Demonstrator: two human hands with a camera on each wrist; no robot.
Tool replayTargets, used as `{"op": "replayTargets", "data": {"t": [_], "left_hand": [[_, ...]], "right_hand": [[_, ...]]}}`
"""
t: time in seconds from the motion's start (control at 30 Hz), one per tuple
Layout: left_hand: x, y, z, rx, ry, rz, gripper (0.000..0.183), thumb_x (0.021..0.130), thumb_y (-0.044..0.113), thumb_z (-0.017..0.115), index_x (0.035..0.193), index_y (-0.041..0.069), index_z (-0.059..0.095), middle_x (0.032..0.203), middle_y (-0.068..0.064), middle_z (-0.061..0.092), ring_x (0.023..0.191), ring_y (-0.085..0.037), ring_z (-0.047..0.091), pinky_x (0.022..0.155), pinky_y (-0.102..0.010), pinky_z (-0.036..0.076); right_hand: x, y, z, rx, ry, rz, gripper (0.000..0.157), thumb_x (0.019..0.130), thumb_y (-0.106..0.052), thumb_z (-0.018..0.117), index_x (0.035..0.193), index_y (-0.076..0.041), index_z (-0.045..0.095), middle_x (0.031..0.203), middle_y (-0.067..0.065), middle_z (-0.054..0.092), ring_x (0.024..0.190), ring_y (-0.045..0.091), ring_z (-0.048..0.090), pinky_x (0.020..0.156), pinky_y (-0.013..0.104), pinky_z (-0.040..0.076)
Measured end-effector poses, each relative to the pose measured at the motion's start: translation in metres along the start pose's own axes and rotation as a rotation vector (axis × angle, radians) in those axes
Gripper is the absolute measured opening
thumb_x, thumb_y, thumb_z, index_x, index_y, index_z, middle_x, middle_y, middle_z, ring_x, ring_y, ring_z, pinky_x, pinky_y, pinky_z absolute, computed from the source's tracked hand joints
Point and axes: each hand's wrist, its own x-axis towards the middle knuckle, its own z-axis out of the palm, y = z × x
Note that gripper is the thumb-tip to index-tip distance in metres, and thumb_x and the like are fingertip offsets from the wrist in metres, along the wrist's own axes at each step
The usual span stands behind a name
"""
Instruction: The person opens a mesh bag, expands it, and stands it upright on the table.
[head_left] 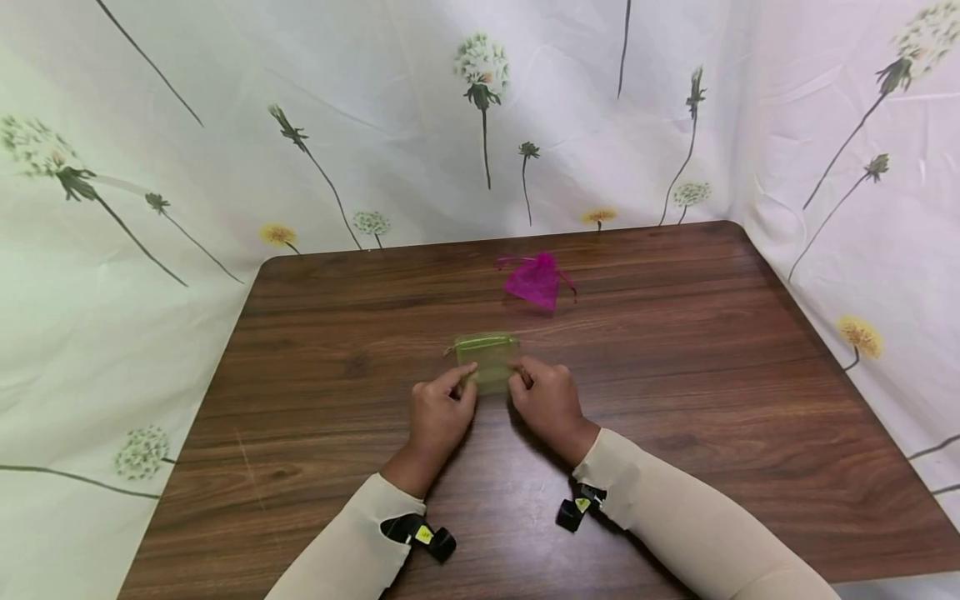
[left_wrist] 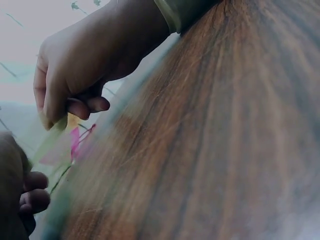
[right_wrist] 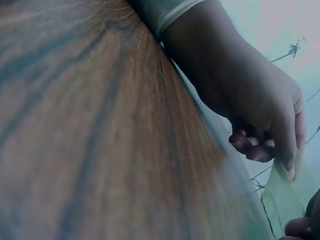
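Note:
A sheer green drawstring pouch (head_left: 491,358) is spread between my two hands, its gathered drawstring end pointing away from me. At its near left corner my left hand (head_left: 442,410) pinches the fabric between thumb and forefinger. My right hand (head_left: 551,402) pinches the opposite near corner. In the left wrist view, a thin green strip of the pouch (left_wrist: 50,142) stretches between the left hand (left_wrist: 15,185) and the right hand (left_wrist: 95,57). The right wrist view shows the pouch (right_wrist: 285,200) hanging slightly slack below the left fingertips.
Beyond the green pouch, a magenta drawstring pouch (head_left: 536,283) lies with its cords spread out. Everything rests on a dark wood-grain table (head_left: 337,308). A white cloth printed with dandelions (head_left: 420,142) hangs behind and along the sides.

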Motion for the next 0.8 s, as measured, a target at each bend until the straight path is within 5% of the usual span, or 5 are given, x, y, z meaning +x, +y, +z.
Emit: {"op": "replayTargets", "data": {"t": [0.37,0.5,0.67,0.8], "left_hand": [[0.002,-0.002,-0.010,-0.086,-0.204,-0.023,0.034,0.092,0.010,0.083,0.125,-0.001,0.079,0.060,-0.002,0.064,0.050,0.000,0.048,0.049,-0.016,0.043],[0.003,-0.001,-0.013,-0.178,-0.266,-0.183,0.039,0.104,0.019,0.075,0.139,0.002,0.073,0.057,-0.002,0.059,0.046,-0.001,0.051,0.047,-0.020,0.046],[0.005,0.001,-0.013,-0.321,-0.225,-0.450,0.036,0.113,0.019,0.061,0.146,0.007,0.068,0.061,-0.014,0.064,0.042,-0.015,0.062,0.045,-0.026,0.051],[0.006,0.002,-0.013,-0.337,-0.210,-0.517,0.035,0.111,0.013,0.063,0.145,0.008,0.068,0.068,-0.019,0.073,0.042,-0.021,0.065,0.044,-0.027,0.052]], "right_hand": [[0.000,0.004,-0.001,0.005,-0.015,0.002,0.022,0.082,0.010,0.068,0.097,0.002,0.081,0.056,0.000,0.063,0.050,-0.003,0.042,0.049,0.016,0.037],[0.000,0.004,-0.002,-0.003,-0.030,-0.011,0.021,0.083,0.008,0.069,0.098,0.001,0.081,0.056,0.000,0.062,0.049,0.000,0.044,0.049,0.019,0.040],[-0.001,0.006,-0.001,-0.009,-0.065,-0.039,0.022,0.084,0.004,0.071,0.104,0.000,0.080,0.058,-0.002,0.061,0.049,0.001,0.047,0.050,0.022,0.045],[-0.001,0.006,-0.002,0.000,-0.095,-0.064,0.027,0.082,0.001,0.073,0.108,0.001,0.078,0.060,-0.002,0.062,0.050,0.002,0.049,0.050,0.022,0.045]]}}
